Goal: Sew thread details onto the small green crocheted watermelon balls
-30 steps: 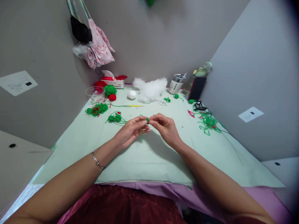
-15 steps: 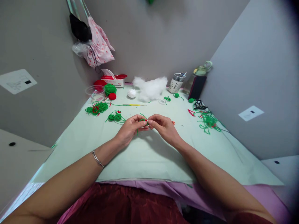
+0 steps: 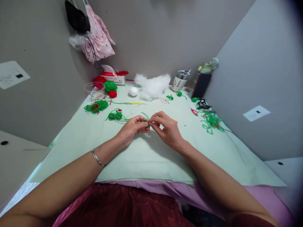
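Observation:
Over the middle of the table my left hand (image 3: 132, 128) pinches a small piece of green yarn work (image 3: 145, 121) between thumb and fingers; a loose green strand stands up from it. My right hand (image 3: 167, 129) meets it from the right, thumb and forefinger pressed together at the edge of the piece. Whatever lies between those right fingertips is too small to make out. Just beyond my left hand sits a small green yarn bundle (image 3: 115, 116), with strands running toward the hand.
Farther back lie a yellow-handled crochet hook (image 3: 136, 103), a white ball (image 3: 133, 91), white stuffing (image 3: 153, 86) and a pen tin (image 3: 179, 81). Tangled green yarn (image 3: 97, 106) is at left, more yarn (image 3: 211, 122) at right. A bottle and black phone-like slab (image 3: 201, 85) stand back right.
My right hand's fingers have shifted slightly and now arch higher, with a gap showing between thumb and forefinger. My left hand still grips the green piece. The view has moved a little.

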Demonstrator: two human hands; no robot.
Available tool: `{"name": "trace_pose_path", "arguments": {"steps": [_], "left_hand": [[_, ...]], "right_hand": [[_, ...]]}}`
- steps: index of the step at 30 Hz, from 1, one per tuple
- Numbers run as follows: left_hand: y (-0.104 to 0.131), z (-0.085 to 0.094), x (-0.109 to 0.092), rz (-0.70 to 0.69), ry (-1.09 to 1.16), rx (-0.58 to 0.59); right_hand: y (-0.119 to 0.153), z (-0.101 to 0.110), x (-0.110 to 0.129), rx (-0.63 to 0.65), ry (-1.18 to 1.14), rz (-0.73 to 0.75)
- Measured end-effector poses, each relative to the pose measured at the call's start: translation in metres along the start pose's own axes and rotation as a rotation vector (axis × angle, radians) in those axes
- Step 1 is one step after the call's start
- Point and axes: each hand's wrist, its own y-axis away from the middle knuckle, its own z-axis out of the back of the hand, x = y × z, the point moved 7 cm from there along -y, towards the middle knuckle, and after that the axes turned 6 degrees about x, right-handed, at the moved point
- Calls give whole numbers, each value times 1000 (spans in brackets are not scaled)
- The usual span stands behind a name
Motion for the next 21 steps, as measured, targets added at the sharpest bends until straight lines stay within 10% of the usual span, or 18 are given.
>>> {"name": "trace_pose_path", "arguments": {"steps": [12,21], "left_hand": [[-1,4,0,-35,-134,-39],[1,6,-14,-79,-81,-37]], "right_hand": [[-2,-13,-23,111,-981,-440],[-4,27,-9,-85,-288,-161]]}}
